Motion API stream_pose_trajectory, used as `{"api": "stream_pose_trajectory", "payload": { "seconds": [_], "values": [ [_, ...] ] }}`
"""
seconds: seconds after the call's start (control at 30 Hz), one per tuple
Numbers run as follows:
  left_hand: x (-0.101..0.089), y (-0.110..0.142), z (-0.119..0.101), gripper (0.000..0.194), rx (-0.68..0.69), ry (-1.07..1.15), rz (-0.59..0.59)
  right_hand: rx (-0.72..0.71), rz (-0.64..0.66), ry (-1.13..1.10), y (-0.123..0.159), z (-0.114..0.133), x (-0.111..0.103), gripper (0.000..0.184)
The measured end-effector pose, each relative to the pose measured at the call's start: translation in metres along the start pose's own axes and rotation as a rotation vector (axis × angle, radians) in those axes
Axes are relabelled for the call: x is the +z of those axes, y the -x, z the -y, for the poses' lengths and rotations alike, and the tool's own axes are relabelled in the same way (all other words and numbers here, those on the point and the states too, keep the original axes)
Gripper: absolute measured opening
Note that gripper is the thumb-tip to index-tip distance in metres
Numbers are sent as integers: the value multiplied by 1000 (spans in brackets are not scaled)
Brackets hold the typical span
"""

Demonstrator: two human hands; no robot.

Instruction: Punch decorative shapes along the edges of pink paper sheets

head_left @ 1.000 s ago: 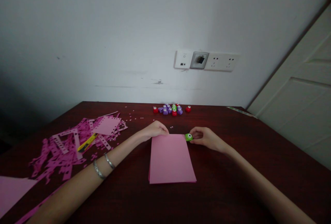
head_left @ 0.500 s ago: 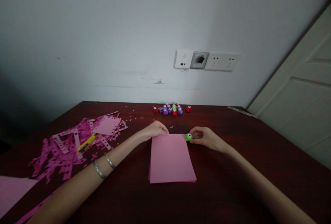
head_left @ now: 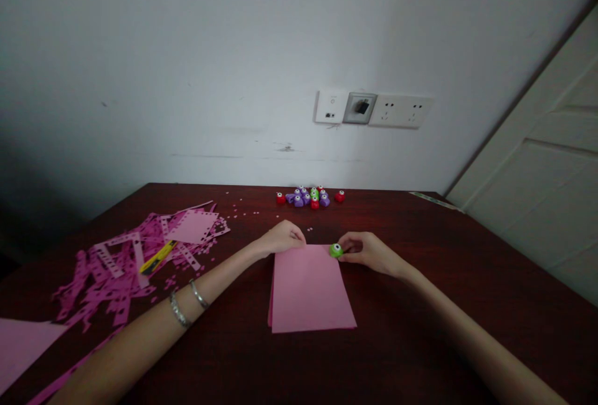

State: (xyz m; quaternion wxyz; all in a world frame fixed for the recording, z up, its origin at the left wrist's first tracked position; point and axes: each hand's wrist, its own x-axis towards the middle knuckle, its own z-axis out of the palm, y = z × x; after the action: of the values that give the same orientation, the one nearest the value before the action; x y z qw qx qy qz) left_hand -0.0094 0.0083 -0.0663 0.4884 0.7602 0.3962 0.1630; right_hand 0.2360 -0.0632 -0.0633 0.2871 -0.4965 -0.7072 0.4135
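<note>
A small stack of pink paper (head_left: pixel 312 293) lies on the dark wooden table in front of me. My left hand (head_left: pixel 284 237) grips the stack's far left corner, fingers closed on the edge. At the far right corner, my right hand (head_left: pixel 367 250) holds a small green craft punch (head_left: pixel 336 250) with a white top and dark dot. The punch sits over the paper's corner; whether the sheet is inside its slot is hidden.
Several red, purple and green punches (head_left: pixel 306 198) stand near the wall. At left lie punched pink paper strips (head_left: pixel 116 268), a yellow box cutter (head_left: pixel 159 257) and a pink sheet (head_left: pixel 23 346). Wall sockets (head_left: pixel 374 109) are above; a thin strip (head_left: pixel 436 201) rests at far right.
The green punch in my right hand has moved left, from beside the paper's far right corner onto it. My left hand stays on the far left corner.
</note>
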Motion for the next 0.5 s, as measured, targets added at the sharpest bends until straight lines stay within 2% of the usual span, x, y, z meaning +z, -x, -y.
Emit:
{"api": "stream_pose_trajectory", "payload": {
  "seconds": [0.3,0.4,0.5],
  "values": [
    [13,6,-6,16,145,-432,-96,-76,-46,163,-1,-3,6,24],
    [16,11,-11,12,205,-700,-193,-81,-59,171,-2,-4,7,24],
    [27,22,-21,19,252,-924,-292,-83,-71,175,-2,-6,9,25]
  ]
}}
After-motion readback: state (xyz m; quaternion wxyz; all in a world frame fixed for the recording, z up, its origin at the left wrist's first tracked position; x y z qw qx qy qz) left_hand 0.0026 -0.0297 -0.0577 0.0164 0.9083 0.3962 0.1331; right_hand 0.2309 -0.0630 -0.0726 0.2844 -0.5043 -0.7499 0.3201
